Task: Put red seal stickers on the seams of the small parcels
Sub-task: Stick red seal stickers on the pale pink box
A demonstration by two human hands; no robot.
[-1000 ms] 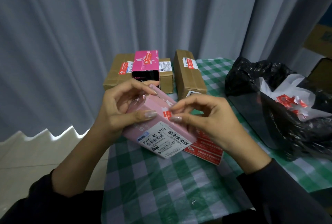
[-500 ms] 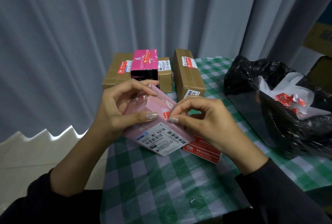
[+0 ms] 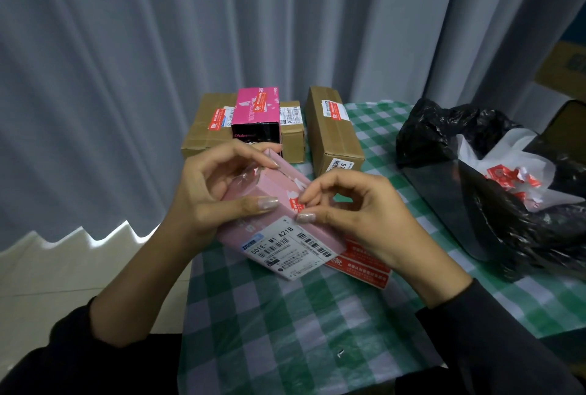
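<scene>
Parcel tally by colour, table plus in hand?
Brown cardboard parcels: 3
Hot pink parcel: 1
Pale pink parcel, held: 1
Total: 5

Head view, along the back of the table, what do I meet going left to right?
Flat brown carton → hot pink box → small brown carton → long brown carton → black plastic bag.
</scene>
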